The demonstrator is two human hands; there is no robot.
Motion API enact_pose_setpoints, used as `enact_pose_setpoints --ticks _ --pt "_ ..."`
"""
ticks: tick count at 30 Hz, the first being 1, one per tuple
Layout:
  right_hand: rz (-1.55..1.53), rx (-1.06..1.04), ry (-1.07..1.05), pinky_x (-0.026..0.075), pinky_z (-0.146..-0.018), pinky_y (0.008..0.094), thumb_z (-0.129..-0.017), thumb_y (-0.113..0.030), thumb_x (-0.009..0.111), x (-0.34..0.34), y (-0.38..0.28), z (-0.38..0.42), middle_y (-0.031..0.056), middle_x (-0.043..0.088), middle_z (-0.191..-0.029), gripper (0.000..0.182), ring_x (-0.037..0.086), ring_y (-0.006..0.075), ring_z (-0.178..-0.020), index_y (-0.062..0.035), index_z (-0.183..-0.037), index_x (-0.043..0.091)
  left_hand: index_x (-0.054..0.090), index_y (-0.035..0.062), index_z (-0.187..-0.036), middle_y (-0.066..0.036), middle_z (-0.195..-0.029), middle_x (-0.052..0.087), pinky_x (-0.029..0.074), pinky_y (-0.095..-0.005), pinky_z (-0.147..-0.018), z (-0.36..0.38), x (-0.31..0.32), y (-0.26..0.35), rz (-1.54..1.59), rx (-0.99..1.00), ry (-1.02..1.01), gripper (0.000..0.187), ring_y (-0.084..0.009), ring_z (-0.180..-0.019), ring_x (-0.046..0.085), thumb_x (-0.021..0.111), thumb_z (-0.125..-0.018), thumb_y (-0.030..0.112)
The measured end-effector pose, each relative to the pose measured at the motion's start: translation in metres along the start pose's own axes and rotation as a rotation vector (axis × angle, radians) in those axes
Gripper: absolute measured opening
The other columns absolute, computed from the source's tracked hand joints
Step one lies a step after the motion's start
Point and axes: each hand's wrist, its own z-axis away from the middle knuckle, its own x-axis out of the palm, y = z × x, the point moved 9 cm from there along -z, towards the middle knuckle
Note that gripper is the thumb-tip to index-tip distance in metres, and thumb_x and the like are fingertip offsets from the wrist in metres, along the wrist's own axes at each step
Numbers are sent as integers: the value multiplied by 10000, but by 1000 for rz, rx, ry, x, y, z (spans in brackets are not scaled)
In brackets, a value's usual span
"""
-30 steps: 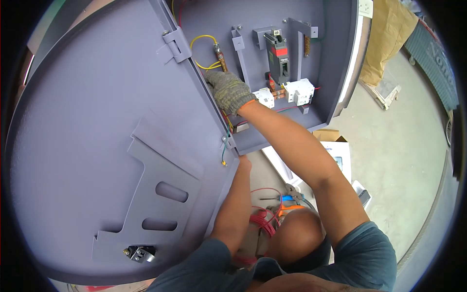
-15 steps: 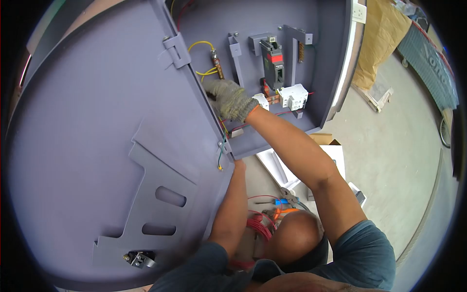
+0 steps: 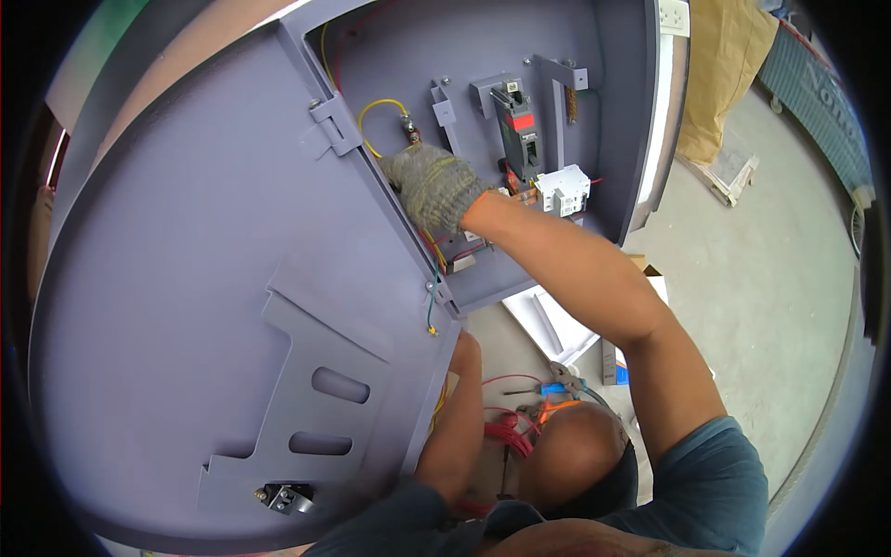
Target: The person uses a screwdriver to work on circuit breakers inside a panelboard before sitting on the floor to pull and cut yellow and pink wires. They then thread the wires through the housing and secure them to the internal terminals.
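Note:
My right hand, in a grey knitted glove, is inside the open grey metal electrical cabinet. It sits by the left wall, just below a brass terminal bar with a looped yellow wire. Its fingers curl downward, and whatever they hold is hidden. My left forearm reaches up behind the edge of the cabinet door; the hand itself is out of sight. To the right of the glove are a black circuit breaker and a white miniature breaker.
A green wire hangs at the lower hinge. On the floor below lie pliers, a coil of red wire and a white tray. A brown paper sack stands at the right.
My right glove now covers more of the terminal bar and the lower yellow wires. The view has shifted slightly, so the door and cabinet sit a little differently. The left hand stays hidden.

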Motion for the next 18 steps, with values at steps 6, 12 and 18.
enact_pose_setpoints --ticks 6,12,18 --pt "103 -42 90 542 -820 465 -818 -49 559 -43 -13 -20 228 668 -1008 254 657 380 -966 -26 -1052 654 564 -26 -1239 -225 -1236 602 434 -467 -954 -24 55 1 271 58 6 458 -393 -1097 584 489 -955 325" --pt "333 -225 96 549 -757 467 -804 -54 576 -70 -29 -22 180 690 -983 210 676 357 -927 -57 -976 697 548 -38 -1259 -213 -1273 583 437 -414 -971 -7 20 18 679 -109 -130 459 -373 -1128 564 438 -978 308" --pt "673 -271 -35 556 -682 435 -791 -179 638 -117 -50 -45 161 695 -881 253 694 319 -826 -58 -1007 688 544 -65 -1214 -247 -1279 558 441 -425 -969 19 -9 -2 294 134 -198 455 -396 -1150 548 446 -978 311"
